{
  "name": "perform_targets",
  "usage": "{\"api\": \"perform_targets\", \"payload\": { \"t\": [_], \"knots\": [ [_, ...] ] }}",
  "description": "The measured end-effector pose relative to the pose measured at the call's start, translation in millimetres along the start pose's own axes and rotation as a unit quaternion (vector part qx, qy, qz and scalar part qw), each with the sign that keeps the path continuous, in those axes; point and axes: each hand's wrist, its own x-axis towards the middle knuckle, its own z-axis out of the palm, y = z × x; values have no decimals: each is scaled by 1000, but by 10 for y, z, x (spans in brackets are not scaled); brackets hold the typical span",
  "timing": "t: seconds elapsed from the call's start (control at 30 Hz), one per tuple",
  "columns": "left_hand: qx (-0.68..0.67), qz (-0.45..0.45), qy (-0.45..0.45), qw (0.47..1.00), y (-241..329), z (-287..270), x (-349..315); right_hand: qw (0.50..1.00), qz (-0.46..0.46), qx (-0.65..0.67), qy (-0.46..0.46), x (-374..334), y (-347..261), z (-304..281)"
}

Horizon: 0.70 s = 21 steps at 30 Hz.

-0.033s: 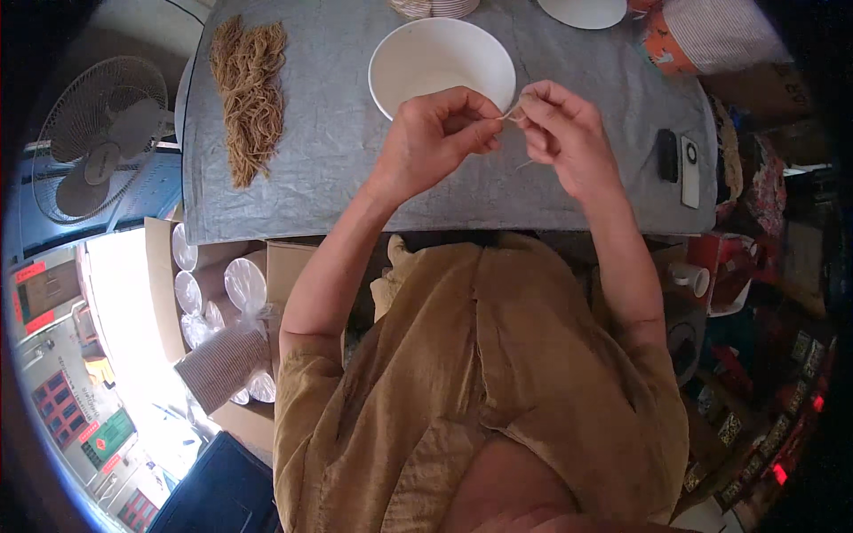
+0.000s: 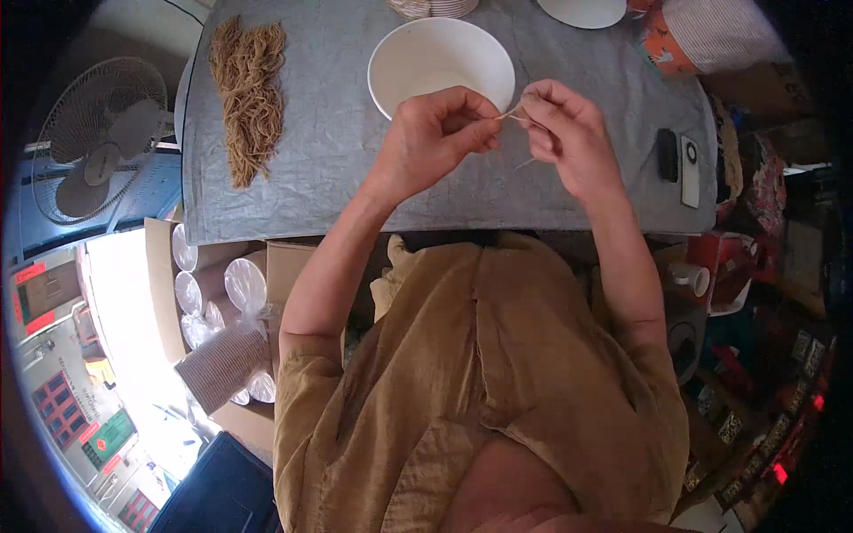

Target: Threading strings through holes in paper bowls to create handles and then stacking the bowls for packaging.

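My left hand [image 2: 444, 133] pinches one part of a thin, pale string [image 2: 509, 115] between thumb and fingertips. The other part is gripped in my right hand [image 2: 569, 133], whose fingers are curled. A short stretch of string crosses the small gap between both hands, and a loose tail hangs below my right fingers. Whether it is knotted there is too small to tell. Just beyond my left hand stands a white round bowl [image 2: 442, 58], its near rim partly covered by my fingers. A bundle of brown, crinkled cords [image 2: 247, 102] lies at the far left of the table.
A grey cloth covers the table [image 2: 311, 195]. To the right lie a black object [image 2: 667, 155] and a white remote-like device [image 2: 689, 171]. Stacked paper bowls [image 2: 711, 35] rest at the far right. Left below the table, a carton holds wrapped cup stacks [image 2: 222, 364]; a fan [image 2: 102, 142] stands beyond.
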Motion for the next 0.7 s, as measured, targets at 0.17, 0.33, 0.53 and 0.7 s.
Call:
{"api": "perform_targets", "payload": {
  "t": [0.17, 0.33, 0.53, 0.7],
  "knots": [
    [-26, -16, -13, 999, 39, -1, 9, 997, -31, -65, -33, -4, -21, -84],
    [-18, -27, -24, 999, 41, -17, 16, 979, -88, -180, -37, 1, -65, -59],
    [-48, -26, -30, 998, -19, -23, 1, 999, 1, -17, -38, 49, -7, -50],
    [-37, -32, -16, 999, -14, 19, -17, 998, 49, 46, -16, 56, 90, -34]
  ]
}}
